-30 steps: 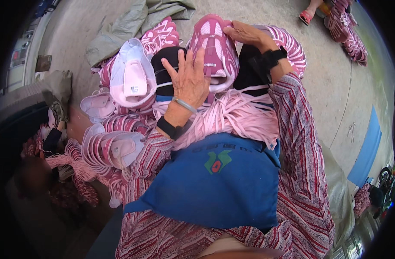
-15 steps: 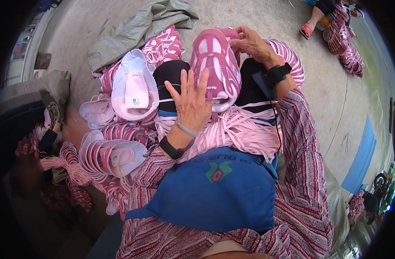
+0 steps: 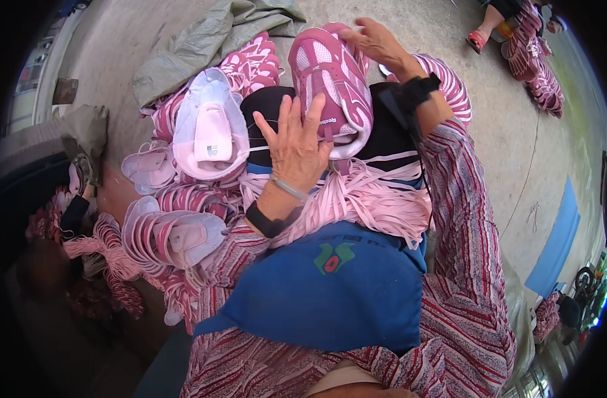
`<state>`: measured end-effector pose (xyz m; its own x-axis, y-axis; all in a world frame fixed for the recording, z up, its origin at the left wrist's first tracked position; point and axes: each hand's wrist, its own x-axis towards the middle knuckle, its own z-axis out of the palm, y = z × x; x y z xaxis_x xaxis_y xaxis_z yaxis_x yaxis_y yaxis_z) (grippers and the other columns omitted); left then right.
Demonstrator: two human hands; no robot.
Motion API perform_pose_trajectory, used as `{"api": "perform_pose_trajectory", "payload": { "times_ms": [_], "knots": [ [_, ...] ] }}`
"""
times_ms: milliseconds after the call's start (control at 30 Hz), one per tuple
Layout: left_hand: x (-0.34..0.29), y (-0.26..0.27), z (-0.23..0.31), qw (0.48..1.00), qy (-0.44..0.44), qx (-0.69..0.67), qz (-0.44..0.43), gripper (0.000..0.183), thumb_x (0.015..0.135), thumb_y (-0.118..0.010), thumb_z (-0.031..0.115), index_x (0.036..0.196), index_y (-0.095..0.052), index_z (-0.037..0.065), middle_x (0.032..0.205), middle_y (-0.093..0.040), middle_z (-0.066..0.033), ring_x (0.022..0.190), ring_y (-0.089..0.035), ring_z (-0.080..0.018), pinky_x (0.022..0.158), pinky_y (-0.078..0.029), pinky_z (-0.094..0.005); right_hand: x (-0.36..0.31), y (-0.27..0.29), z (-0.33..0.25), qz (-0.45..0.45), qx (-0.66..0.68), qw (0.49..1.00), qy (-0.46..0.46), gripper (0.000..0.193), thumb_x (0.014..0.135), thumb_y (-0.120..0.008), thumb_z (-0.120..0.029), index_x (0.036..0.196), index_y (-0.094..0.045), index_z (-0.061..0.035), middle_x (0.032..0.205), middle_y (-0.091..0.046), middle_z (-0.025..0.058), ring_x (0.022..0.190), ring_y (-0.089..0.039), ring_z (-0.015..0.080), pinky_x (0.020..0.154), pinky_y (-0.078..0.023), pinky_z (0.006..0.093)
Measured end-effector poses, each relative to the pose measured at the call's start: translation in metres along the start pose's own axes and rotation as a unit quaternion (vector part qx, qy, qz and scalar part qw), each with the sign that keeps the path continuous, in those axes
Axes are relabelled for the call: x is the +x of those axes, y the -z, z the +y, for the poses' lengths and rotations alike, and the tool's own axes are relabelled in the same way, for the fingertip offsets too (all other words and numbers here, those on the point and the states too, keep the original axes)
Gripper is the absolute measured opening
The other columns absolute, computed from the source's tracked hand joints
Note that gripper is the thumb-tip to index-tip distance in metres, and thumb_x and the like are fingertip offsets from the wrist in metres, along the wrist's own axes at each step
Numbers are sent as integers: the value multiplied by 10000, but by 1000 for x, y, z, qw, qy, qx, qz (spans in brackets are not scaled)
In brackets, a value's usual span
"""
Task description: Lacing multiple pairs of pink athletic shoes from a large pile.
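A pink and white shoe upper (image 3: 333, 83) lies over my knees, its toe pointing away and its heel towards me. Beside its left edge, near the heel, my left hand (image 3: 295, 139) is open with fingers spread, the fingertips close to or on the upper. At the toe end, on the right, my right hand (image 3: 378, 45) is open, fingers stretched out; whether the thumb touches the upper I cannot tell. A thick bundle of pale pink laces (image 3: 376, 199) is draped across my lap, above a blue apron (image 3: 330, 292).
Stacked pink shoe uppers with pale linings (image 3: 207, 132) fill the left, with more uppers (image 3: 449, 86) at the right. A grey-green sheet (image 3: 210, 46) lies behind. Another person's foot in a red sandal (image 3: 476, 41) is at the far right, near hanging uppers (image 3: 532, 66).
My right hand has lifted slightly away and its fingers have straightened off the toe end. The upper has turned a little, its toe shifting left. My left hand stays near the heel.
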<state>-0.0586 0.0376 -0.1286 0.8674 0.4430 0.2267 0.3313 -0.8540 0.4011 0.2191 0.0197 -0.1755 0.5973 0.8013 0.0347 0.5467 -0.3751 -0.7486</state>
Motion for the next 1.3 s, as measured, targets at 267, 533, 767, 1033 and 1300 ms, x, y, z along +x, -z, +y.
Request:
{"api": "perform_pose_trajectory", "payload": {
  "times_ms": [267, 533, 767, 1033, 1300],
  "knots": [
    [3, -1, -4, 999, -24, 28, -21, 861, 674, -685, 121, 1428, -295, 261, 1295, -414, -266, 1288, -319, -422, 999, -61, -712, -28, 29, 14, -249, 177, 922, -237, 906, 705, -584, -728, 1283, -444, -44, 1198, -492, 169, 1027, -529, 266, 823, -466, 407],
    [-11, 1, -4, 990, -39, 125, -47, 573, 826, -587, 191, 1362, -410, 289, 1291, -394, -342, 1311, -283, -436, 997, -62, -707, -14, 12, -30, -82, 194, 968, -133, 787, 700, -730, -555, 1263, -492, -58, 1107, -576, 114, 961, -576, 196, 755, -467, 292],
    [-6, -5, -4, 995, -51, 89, 2, 730, 685, -696, 142, 1352, -412, 221, 1306, -416, -267, 1298, -332, -386, 998, -92, -706, 15, -18, -9, -10, -55, 998, 32, 619, 760, -639, -459, 1117, -567, 41, 1051, -613, 254, 1003, -589, 360, 845, -477, 389],
    [0, 4, -9, 998, -53, 19, 15, 742, 719, -692, 169, 1377, -352, 218, 1252, -464, -261, 1271, -362, -387, 961, -80, -739, -55, 35, -43, -28, -20, 999, 9, 579, 789, -681, -388, 1174, -529, 16, 1036, -590, 181, 904, -592, 272, 763, -479, 347],
    [-4, 1, -12, 994, -75, 80, -7, 755, 767, -674, 211, 1420, -297, 249, 1304, -424, -251, 1282, -349, -383, 951, -106, -740, -146, 18, -95, 0, -142, 972, 184, 428, 797, -666, -322, 1008, -519, 20, 884, -539, 220, 784, -580, 387, 686, -502, 418]
  ]
}}
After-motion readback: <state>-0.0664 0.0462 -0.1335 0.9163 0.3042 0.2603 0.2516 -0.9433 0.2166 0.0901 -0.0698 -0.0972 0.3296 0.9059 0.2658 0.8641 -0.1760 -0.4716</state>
